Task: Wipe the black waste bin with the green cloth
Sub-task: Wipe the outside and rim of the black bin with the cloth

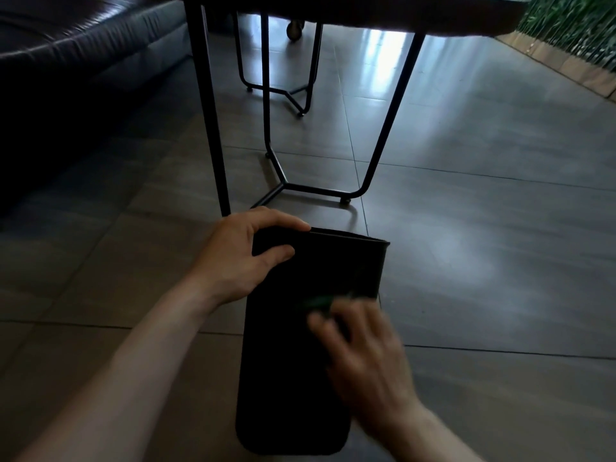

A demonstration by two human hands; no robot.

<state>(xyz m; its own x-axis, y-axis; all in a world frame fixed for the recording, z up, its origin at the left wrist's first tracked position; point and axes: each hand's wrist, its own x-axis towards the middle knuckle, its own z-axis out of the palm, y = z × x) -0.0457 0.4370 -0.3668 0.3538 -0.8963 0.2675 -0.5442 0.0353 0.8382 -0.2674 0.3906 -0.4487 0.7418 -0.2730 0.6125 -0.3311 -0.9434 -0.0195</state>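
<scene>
The black waste bin (283,355) lies tipped on the tiled floor, its open mouth pointing away from me toward the table. My left hand (243,255) grips its far left rim, fingers curled over the edge and thumb on the side wall. My right hand (363,358) is blurred and presses the green cloth (320,303) against the bin's upper side near the right edge. Only a small dark green patch of cloth shows past my fingers.
A table with thin black metal legs (213,128) stands just beyond the bin, its bent foot frame (316,190) close to the bin's mouth. A dark leather sofa (83,45) fills the left. Green plants (573,25) line the far right wall.
</scene>
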